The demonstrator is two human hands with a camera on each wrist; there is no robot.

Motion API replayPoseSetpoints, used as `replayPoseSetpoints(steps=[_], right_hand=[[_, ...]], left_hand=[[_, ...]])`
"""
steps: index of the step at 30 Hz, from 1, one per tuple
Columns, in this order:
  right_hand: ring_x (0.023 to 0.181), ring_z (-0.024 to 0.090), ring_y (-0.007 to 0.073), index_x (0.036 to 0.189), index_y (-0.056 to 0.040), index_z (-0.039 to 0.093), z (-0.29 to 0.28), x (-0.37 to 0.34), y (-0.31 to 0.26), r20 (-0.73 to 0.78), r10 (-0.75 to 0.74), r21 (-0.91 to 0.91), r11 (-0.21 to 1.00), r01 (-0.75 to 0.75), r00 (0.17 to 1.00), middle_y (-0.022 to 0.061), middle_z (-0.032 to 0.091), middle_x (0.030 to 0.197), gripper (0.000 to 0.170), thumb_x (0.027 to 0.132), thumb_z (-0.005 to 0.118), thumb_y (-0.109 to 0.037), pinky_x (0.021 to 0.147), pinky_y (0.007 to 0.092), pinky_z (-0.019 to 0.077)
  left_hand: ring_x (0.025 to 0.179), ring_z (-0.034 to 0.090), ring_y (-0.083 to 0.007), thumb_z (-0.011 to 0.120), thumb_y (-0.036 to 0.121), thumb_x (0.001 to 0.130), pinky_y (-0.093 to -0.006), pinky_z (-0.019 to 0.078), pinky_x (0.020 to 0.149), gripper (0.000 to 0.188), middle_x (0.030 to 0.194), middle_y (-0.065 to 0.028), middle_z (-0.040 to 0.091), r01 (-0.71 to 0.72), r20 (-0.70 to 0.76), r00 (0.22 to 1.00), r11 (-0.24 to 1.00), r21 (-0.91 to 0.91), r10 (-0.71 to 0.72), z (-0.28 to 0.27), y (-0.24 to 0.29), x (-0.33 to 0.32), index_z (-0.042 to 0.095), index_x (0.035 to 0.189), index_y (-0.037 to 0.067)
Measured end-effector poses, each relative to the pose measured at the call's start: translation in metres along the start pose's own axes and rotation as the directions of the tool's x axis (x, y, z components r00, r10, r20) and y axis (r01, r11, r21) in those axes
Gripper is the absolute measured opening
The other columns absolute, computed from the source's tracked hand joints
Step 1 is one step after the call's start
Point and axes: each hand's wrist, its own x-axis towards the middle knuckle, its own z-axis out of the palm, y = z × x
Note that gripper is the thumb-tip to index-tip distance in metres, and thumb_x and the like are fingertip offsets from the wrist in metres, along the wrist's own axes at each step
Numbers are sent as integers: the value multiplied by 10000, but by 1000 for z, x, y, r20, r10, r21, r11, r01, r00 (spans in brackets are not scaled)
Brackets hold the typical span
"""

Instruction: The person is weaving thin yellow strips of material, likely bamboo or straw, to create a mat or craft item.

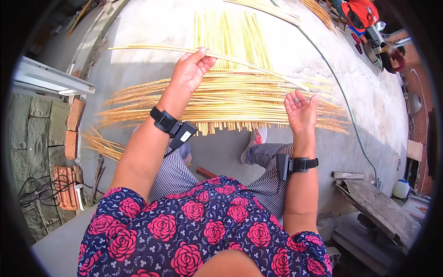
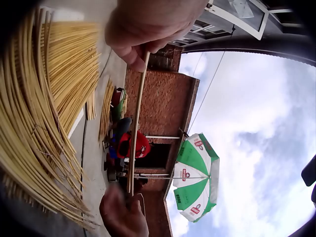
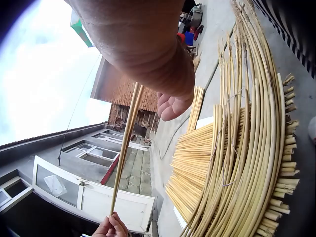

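Observation:
My left hand (image 1: 190,71) pinches a couple of long, thin straw-coloured stalks (image 1: 251,65) between thumb and fingers, holding them up crosswise. Their far end reaches over to my right hand (image 1: 301,113), which is turned palm up with relaxed fingers close below that end. In the left wrist view the right hand (image 2: 123,212) is partly blurred beside the stalk ends. Below both hands lies a thick layer of stalks (image 1: 230,101) running left to right, its frayed tips at the sides. Other stalks (image 1: 226,34) run lengthwise beyond it.
A green hose (image 1: 339,83) crosses the concrete floor on the right. More stalks (image 1: 104,144) lie at the left, near bricks (image 1: 74,115). A weathered plank (image 1: 378,207) rests at the lower right. Someone in red (image 1: 362,13) is at the far right.

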Motion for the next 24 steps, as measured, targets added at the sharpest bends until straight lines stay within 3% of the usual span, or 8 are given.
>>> replayPoseSetpoints(steps=[5,6,9,15,18,21,24], right_hand=[[913,584,223,1067,50,510,14,-5,4,96,-55,-5,998,56,994,133,572,964,479,896,554,-395,831,338,517],[856,599,185,1049,30,539,18,-8,4,91,-66,39,997,63,994,108,590,920,332,892,593,-257,789,292,534],[829,605,168,1030,15,568,20,-6,5,104,-147,48,989,142,984,97,597,897,261,895,590,-207,778,271,539],[796,606,155,1009,12,582,13,-4,2,46,-175,94,981,170,984,84,607,863,192,887,592,-136,744,255,549],[782,610,158,988,9,582,7,-1,2,31,-166,84,983,163,986,86,608,858,173,873,606,-118,730,264,554],[776,613,165,960,4,578,0,1,4,-106,-117,42,992,122,987,88,606,846,162,860,621,-116,698,265,563],[751,614,167,942,2,568,-9,1,1,-142,-76,7,997,78,987,88,603,832,160,853,629,-116,661,251,569]], left_hand=[[835,613,-194,577,80,884,-293,552,774,184,930,-126,609,23,47,999,999,-22,-22,2,-3,-4,555,1018,-44],[840,612,-193,576,79,884,-290,551,777,190,941,-128,609,34,50,998,999,-18,-33,3,-5,-5,556,1028,-44],[848,612,-195,578,86,884,-286,550,778,201,949,-128,610,65,115,991,998,-20,-62,3,-9,-6,558,1035,-45],[856,613,-194,591,110,881,-276,547,773,219,949,-121,612,116,112,987,993,-13,-114,9,-13,-10,564,1036,-43],[834,618,-185,595,123,881,-266,545,749,216,926,-114,616,141,117,983,990,-4,-139,10,-14,-12,569,1026,-36],[803,622,-174,597,133,882,-254,542,728,207,896,-105,618,203,105,974,979,-4,-201,-6,-32,-9,572,1010,-28],[774,621,-163,598,134,882,-243,540,702,179,860,-97,616,215,17,977,977,-5,-215,-1,-50,-20,572,971,-19]])
